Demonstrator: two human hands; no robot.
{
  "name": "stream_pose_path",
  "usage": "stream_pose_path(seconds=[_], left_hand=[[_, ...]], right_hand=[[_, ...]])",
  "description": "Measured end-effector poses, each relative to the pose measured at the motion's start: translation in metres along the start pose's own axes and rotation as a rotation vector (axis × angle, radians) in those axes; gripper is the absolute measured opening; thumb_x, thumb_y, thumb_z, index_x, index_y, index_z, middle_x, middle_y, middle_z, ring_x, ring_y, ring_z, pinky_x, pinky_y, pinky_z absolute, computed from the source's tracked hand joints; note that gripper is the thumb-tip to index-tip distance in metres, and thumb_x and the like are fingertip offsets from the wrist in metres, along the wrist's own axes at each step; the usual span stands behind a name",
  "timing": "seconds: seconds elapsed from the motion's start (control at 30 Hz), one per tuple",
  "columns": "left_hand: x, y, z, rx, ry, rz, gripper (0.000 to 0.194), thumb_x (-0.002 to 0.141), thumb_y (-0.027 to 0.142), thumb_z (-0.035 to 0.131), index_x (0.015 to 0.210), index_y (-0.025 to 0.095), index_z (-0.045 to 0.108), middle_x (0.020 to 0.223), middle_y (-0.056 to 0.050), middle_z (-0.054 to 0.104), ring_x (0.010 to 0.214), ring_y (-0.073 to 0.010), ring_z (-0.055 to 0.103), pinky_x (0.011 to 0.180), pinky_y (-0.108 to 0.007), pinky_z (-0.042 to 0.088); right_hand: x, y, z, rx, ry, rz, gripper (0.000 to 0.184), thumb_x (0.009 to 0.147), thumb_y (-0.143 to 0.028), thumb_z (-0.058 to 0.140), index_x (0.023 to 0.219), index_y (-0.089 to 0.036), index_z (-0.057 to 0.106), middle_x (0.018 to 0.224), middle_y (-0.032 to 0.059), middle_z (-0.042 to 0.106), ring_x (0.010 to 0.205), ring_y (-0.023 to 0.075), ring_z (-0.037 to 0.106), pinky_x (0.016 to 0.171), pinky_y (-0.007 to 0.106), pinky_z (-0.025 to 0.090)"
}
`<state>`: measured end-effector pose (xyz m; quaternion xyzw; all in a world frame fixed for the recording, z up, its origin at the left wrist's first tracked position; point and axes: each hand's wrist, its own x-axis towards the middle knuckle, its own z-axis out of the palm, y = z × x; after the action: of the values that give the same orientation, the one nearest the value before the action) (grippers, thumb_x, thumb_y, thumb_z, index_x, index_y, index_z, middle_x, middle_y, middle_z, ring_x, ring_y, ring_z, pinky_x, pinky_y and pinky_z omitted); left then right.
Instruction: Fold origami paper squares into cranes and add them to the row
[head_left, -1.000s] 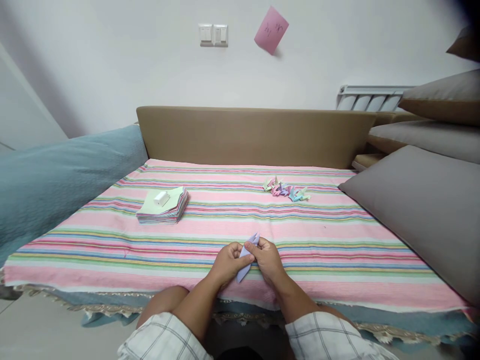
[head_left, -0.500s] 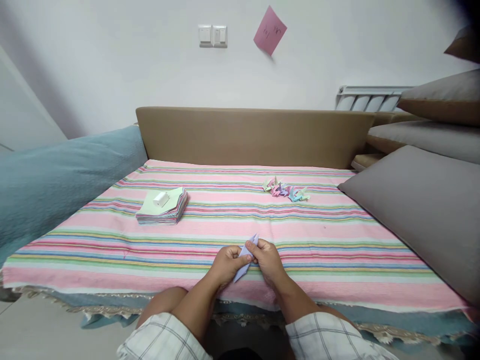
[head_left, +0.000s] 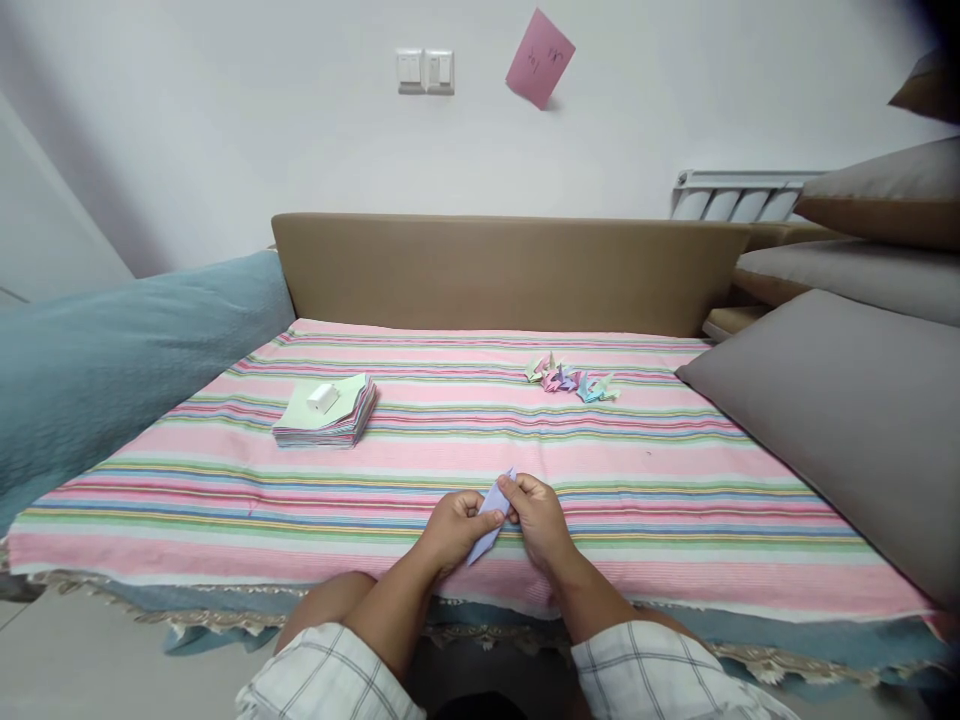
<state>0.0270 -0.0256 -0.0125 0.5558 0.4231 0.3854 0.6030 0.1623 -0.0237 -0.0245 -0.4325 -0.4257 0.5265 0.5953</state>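
A folded piece of lavender paper [head_left: 487, 530], long and pointed like a narrow diamond, is held between both hands above the near part of the striped cloth. My left hand [head_left: 454, 530] pinches its left side, thumb on top. My right hand [head_left: 537, 515] grips the upper right edge near the tip, its thumb lying along the paper. The fingers beneath the paper are mostly hidden. Farther off to the right lie several small folded paper cranes [head_left: 570, 380] in mixed colours. On the left sits a stack of coloured paper sheets [head_left: 322, 425], pale green on top, bearing a small white block [head_left: 322, 398].
The pink striped cloth [head_left: 420, 460] covers the seat before me. Behind it rises a brown backrest [head_left: 510, 275]. A blue-covered armrest [head_left: 142, 350] stands on the left, and grey cushions [head_left: 840, 420] pile up on the right. A pink note [head_left: 540, 60] hangs on the wall.
My right thumb has shifted slightly up and to the right along the paper, baring more of its upper part. My left hand stays almost where it was.
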Motion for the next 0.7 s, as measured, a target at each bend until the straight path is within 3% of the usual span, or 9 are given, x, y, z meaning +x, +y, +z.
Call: stream_pose_path(seconds=[0.17,0.33,0.47,0.57,0.7], left_hand=[[-0.0003,-0.0001,-0.0005,0.065,-0.024,-0.008,0.041,0.056,0.049,0.074,0.057,0.014,0.053,0.049,0.006,0.043,0.046,-0.0062,0.034,0.046,-0.021,0.022],[0.0005,-0.0002,0.0004,0.045,-0.027,-0.033,0.041,0.054,0.049,0.075,0.057,0.014,0.053,0.048,0.007,0.042,0.045,-0.0056,0.032,0.046,-0.02,0.021],[0.0011,-0.0003,0.0012,-0.058,-0.005,-0.051,0.041,0.053,0.048,0.076,0.06,0.013,0.056,0.05,0.004,0.049,0.045,-0.0058,0.034,0.046,-0.02,0.022],[0.0019,-0.0018,0.0013,-0.022,0.038,-0.044,0.041,0.053,0.049,0.076,0.062,0.012,0.059,0.051,0.003,0.052,0.045,-0.0065,0.036,0.046,-0.02,0.024],[0.004,-0.0041,0.0035,0.052,0.089,-0.031,0.039,0.052,0.046,0.076,0.061,0.012,0.061,0.049,0.004,0.052,0.045,-0.0069,0.036,0.045,-0.02,0.023]], right_hand=[[0.0,0.0043,-0.0013,0.005,0.044,-0.013,0.042,0.073,-0.053,0.062,0.053,-0.018,0.049,0.041,-0.006,0.042,0.04,0.0069,0.035,0.041,0.022,0.025],[0.001,0.0051,-0.0005,0.06,0.1,0.021,0.039,0.068,-0.056,0.064,0.072,-0.017,0.059,0.046,-0.0057,0.047,0.038,0.0076,0.037,0.038,0.021,0.026],[0.0011,0.002,-0.0018,0.079,-0.014,0.03,0.04,0.065,-0.052,0.069,0.082,-0.017,0.06,0.051,-0.0054,0.051,0.042,0.0073,0.04,0.042,0.021,0.03],[0.0005,-0.0013,-0.0018,0.009,-0.125,0.066,0.038,0.056,-0.047,0.076,0.07,-0.016,0.06,0.053,-0.0049,0.052,0.045,0.0068,0.04,0.045,0.021,0.031],[0.0007,-0.0017,-0.0002,-0.006,-0.082,0.085,0.038,0.054,-0.049,0.075,0.06,-0.016,0.058,0.045,-0.0072,0.046,0.042,0.0062,0.035,0.044,0.021,0.028]])
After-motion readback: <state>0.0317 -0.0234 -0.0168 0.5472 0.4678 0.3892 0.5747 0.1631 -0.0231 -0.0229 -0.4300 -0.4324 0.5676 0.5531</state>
